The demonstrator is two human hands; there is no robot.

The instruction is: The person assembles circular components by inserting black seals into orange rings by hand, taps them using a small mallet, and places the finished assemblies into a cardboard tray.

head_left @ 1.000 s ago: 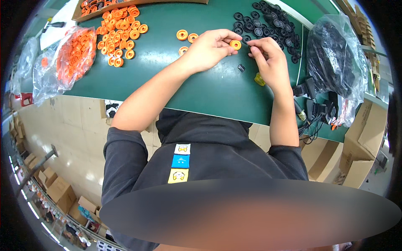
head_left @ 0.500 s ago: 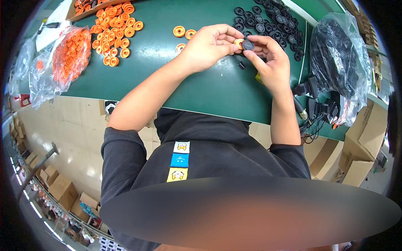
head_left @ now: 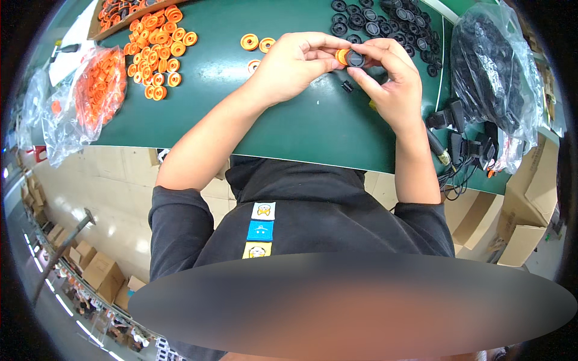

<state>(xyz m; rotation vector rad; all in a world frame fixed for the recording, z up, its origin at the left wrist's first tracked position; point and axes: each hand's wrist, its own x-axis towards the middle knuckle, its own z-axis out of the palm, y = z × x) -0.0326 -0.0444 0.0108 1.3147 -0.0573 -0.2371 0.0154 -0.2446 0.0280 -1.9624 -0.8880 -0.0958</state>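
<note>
My left hand pinches an orange wheel-shaped part between thumb and fingers. Against its right side, my right hand grips a round black cap-like part. The two pieces touch face to face, or nearly so; their joint is too small to make out. Below the hands, a small black cylindrical piece lies on the green table. Loose orange wheels rest just left of my left hand. Something yellow shows partly beneath my right hand.
Piles of orange wheels and black round parts lie at left and right. Plastic bags of orange parts and black parts flank them. Cables and black devices sit at the right edge. A cardboard box stands beyond.
My hands keep holding the orange and black parts together, with the black one turned slightly. The whole view has shifted a little; the table things look otherwise the same.
</note>
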